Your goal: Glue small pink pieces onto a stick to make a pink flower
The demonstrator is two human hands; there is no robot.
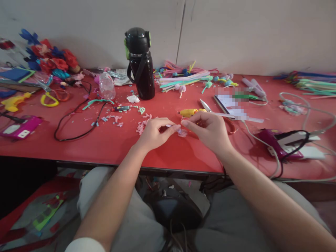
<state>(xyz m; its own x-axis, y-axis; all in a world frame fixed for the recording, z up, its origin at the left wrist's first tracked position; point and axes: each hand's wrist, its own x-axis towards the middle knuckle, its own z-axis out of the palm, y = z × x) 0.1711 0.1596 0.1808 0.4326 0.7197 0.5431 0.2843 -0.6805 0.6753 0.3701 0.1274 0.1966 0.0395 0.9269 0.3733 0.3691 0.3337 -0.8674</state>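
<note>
My left hand (159, 133) is closed in a pinch on a small lilac fuzzy piece (182, 132), which hangs just past the thumb tip above the red table. My right hand (211, 130) is held close beside it, thumb and forefinger pinched together. Whatever lies between those right fingertips is too small to make out. Behind the right hand lies a yellow tool (188, 112), partly covered by the fingers. Small pink cut bits (141, 126) are scattered by the left knuckles.
A black bottle (143, 75) stands behind the hands. Bundles of pastel pipe cleaners (183, 80) lie along the wall. A phone-like slab (228, 105), a magenta power strip (278, 145) and loose cables are on the right. Yellow-handled scissors (49, 100) and a black cord (59, 127) lie left.
</note>
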